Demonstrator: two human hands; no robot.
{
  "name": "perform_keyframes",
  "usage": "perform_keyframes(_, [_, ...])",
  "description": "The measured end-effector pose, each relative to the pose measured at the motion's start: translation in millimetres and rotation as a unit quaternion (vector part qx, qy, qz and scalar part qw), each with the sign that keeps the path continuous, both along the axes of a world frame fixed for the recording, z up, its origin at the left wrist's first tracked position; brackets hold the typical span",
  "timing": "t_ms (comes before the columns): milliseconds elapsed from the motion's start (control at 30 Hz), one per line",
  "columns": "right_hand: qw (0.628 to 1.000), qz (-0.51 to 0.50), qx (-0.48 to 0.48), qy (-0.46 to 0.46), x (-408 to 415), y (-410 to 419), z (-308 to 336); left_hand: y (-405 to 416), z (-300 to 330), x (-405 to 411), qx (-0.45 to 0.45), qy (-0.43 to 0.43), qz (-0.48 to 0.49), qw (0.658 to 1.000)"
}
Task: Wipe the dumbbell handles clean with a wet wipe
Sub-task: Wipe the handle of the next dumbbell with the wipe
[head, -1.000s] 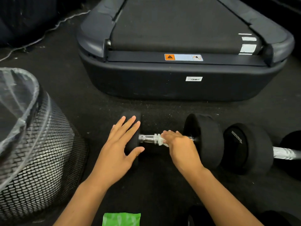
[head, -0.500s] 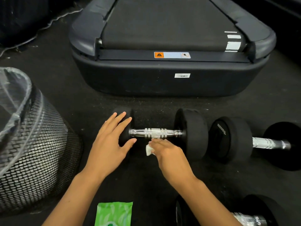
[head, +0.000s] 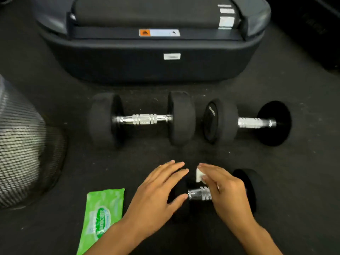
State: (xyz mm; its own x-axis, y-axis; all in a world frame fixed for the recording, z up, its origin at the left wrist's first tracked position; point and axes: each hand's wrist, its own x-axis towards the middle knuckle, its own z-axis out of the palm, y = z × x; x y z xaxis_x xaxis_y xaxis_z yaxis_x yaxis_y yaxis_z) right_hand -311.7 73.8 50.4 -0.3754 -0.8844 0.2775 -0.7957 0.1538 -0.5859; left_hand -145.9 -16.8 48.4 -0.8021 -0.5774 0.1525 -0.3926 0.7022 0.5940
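Dumbbell point(head: 215, 195) nearest the pack point(head: 103, 218) now under both hands — left hand point(head: 158, 192) flat-fingered on its end, right hand point(head: 223, 192) pinching the wipe point(head: 199, 174) over its handle — moved off the far-left dumbbell point(head: 141, 119), probably done.

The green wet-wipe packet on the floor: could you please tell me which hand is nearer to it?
Left. The left hand rests on the near dumbbell's black end, just right of the green wet-wipe packet; the right hand is farther right, over the chrome handle.

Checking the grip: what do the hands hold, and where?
The right hand pinches a folded white wipe at its lower end; the left hand holds nothing.
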Motion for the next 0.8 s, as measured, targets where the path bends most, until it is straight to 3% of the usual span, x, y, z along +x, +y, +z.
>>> perform_keyframes(133, [0.998, -0.010, 0.059, -0.014, -9.2, 35.2, -18.8, 28.3, -15.0, -4.7, -0.025, -0.062, -0.038, 0.997])
perform_keyframes(267, [0.998, 0.000, 0.055, 0.005, -2.5, 49.5, -36.4, 36.5, -23.7, -5.2, -0.070, -0.107, -0.064, 0.990])
perform_keyframes(433, [0.993, 0.012, 0.074, 0.088, 13.8, 56.0, -62.8, 31.4, -26.6, -2.7, -0.057, -0.143, -0.046, 0.987])
perform_keyframes(633, [0.992, -0.019, 0.086, 0.088, 19.7, 24.3, -59.1, 27.6, -31.2, -3.9, -0.040, -0.144, -0.052, 0.987])
perform_keyframes(800, [0.989, 0.082, 0.102, 0.066, 8.2, 31.3, -53.5, 27.9, -30.3, -0.8, -0.019, -0.137, -0.048, 0.989])
